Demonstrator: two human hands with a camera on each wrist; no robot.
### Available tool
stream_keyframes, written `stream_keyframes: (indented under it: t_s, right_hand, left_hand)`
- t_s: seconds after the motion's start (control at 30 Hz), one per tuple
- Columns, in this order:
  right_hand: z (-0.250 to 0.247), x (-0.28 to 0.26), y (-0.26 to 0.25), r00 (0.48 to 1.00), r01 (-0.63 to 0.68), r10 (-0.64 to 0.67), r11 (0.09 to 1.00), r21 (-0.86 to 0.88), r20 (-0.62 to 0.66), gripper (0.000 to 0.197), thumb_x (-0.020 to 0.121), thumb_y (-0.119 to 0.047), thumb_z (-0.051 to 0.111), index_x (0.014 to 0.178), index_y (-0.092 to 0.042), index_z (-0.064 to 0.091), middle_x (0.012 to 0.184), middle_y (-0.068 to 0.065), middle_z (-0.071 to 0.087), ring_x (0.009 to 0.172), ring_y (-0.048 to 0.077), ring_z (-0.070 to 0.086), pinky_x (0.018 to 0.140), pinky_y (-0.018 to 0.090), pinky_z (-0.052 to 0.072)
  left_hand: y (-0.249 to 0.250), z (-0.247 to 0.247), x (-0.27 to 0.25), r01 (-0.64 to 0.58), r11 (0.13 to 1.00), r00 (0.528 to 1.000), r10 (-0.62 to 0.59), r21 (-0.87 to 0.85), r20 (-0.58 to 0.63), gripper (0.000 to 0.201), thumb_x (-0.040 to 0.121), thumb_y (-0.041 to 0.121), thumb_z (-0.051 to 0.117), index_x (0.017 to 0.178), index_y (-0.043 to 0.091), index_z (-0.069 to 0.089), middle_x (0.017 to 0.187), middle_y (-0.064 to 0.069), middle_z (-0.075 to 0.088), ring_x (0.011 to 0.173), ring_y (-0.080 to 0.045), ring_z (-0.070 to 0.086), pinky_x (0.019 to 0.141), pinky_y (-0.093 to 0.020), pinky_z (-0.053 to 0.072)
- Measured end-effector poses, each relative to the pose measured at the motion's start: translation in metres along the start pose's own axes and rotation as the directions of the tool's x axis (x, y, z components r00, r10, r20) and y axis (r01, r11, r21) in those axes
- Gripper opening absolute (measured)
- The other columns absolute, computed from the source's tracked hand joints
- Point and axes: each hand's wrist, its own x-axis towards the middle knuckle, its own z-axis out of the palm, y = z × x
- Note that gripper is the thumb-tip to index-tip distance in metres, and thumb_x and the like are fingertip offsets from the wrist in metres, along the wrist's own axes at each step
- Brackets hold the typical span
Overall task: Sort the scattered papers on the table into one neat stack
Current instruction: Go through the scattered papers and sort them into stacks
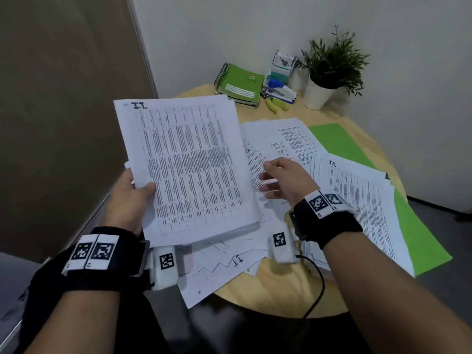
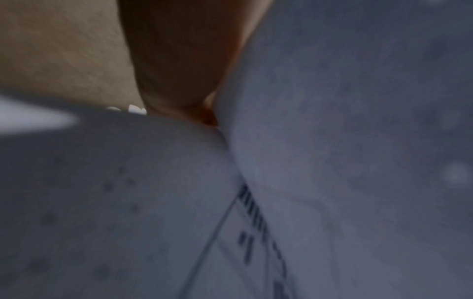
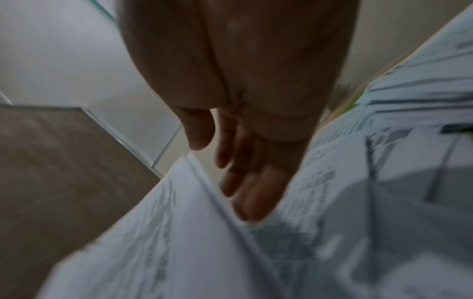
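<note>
Underneath, round wooden table (image 1: 286,290), corner of white walls (image 1: 229,34).

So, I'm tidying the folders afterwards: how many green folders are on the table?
2: one green folder at the table's far right, another nearer, both partly under papers; more may be hidden.

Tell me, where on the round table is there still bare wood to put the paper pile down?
Bare wood shows on the table at the near edge, between the loose sheets and the right forearm, and in a strip behind the papers, before the green notebook and plant pot. The middle and right are crowded with papers and green folders.
</note>
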Motion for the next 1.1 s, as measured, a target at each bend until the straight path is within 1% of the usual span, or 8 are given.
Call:
stream_keyframes:
  t_s: [0.13,0.23,0.33,0.5,0.63,0.77,0.93,1.1]
  right_hand:
    - [-0.006,0.014,0.023,0.974,-0.161,0.054,0.849,-0.503,-0.220,0.035,0.086,-0.043,0.066,0.081,-0.010,0.057,0.089,0.017,0.062,0.079,0.028,0.061,0.075,0.042,0.055]
    - [0.013,0.012,0.036,0.940,-0.295,0.100,0.719,-0.630,-0.326,0.078,0.076,-0.060,0.068,0.120,0.002,0.048,0.104,0.016,0.058,0.095,0.028,0.059,0.068,0.032,0.043]
    - [0.029,0.018,0.049,0.910,-0.376,0.117,0.637,-0.673,-0.397,0.098,0.071,-0.059,0.074,0.133,0.003,0.030,0.133,0.019,0.047,0.117,0.032,0.053,0.087,0.037,0.046]
    - [0.012,0.026,0.047,0.905,-0.328,0.135,0.826,-0.458,-0.404,0.066,0.080,-0.020,0.076,0.130,0.000,0.037,0.123,0.018,0.058,0.111,0.031,0.058,0.071,0.027,0.041]
    - [-0.018,0.021,0.058,0.921,-0.219,0.025,0.858,-0.464,-0.389,0.016,0.084,-0.006,0.061,0.076,-0.012,0.050,0.085,0.010,0.058,0.086,0.030,0.062,0.063,0.025,0.040]
    - [-0.040,0.002,0.054,0.894,-0.078,-0.104,0.922,-0.380,-0.437,0.006,0.091,-0.006,0.051,0.087,-0.010,0.049,0.080,0.009,0.059,0.055,0.020,0.049,0.045,0.022,0.030]
    - [-0.063,-0.021,0.042,0.929,0.166,-0.205,0.975,-0.147,-0.307,0.013,0.091,-0.011,0.049,0.090,-0.024,0.055,0.076,0.001,0.069,0.046,0.012,0.053,0.053,0.027,0.038]
    - [-0.072,-0.043,0.029,0.960,0.249,-0.225,0.959,0.136,-0.169,0.021,0.093,0.002,0.048,0.096,-0.016,0.057,0.102,0.023,0.069,0.087,0.033,0.062,0.085,0.058,0.048]
  left_hand:
    - [-0.003,-0.003,0.002,-0.032,0.997,0.999,0.034,0.067,-0.029,0.036,0.095,-0.006,0.050,0.120,0.019,0.054,0.099,0.001,0.068,0.088,-0.017,0.067,0.085,-0.040,0.053]
    - [-0.003,-0.002,0.003,-0.041,0.996,0.999,0.043,0.076,-0.021,0.037,0.095,-0.006,0.049,0.118,0.023,0.053,0.094,0.005,0.068,0.085,-0.014,0.067,0.079,-0.036,0.054]
    - [-0.004,0.000,0.003,-0.052,0.996,0.999,0.052,0.071,-0.004,0.035,0.095,-0.005,0.050,0.113,0.024,0.055,0.094,0.005,0.069,0.085,-0.014,0.068,0.078,-0.036,0.054]
    - [-0.007,-0.001,0.004,-0.045,0.997,0.997,0.041,0.056,0.062,0.034,0.096,-0.005,0.048,0.115,0.021,0.057,0.106,-0.004,0.071,0.097,-0.023,0.069,0.089,-0.043,0.053]
    - [-0.011,0.000,0.007,-0.031,0.998,0.994,0.025,0.052,0.109,0.033,0.096,-0.004,0.048,0.121,0.015,0.060,0.113,-0.007,0.071,0.107,-0.028,0.067,0.097,-0.049,0.050]
    - [-0.013,0.003,0.006,-0.030,0.998,0.988,0.022,0.049,0.156,0.033,0.097,-0.004,0.046,0.123,0.013,0.060,0.117,-0.009,0.070,0.110,-0.029,0.066,0.101,-0.052,0.046]
    - [-0.008,0.013,-0.001,-0.023,0.999,0.973,0.029,-0.028,0.228,0.038,0.097,-0.011,0.039,0.122,0.010,0.057,0.116,-0.008,0.070,0.105,-0.020,0.069,0.085,-0.029,0.055]
    - [-0.007,0.041,-0.010,0.010,0.997,0.962,0.012,-0.079,0.272,0.039,0.097,-0.014,0.035,0.124,0.009,0.052,0.113,-0.007,0.069,0.094,-0.015,0.072,0.075,-0.025,0.058]
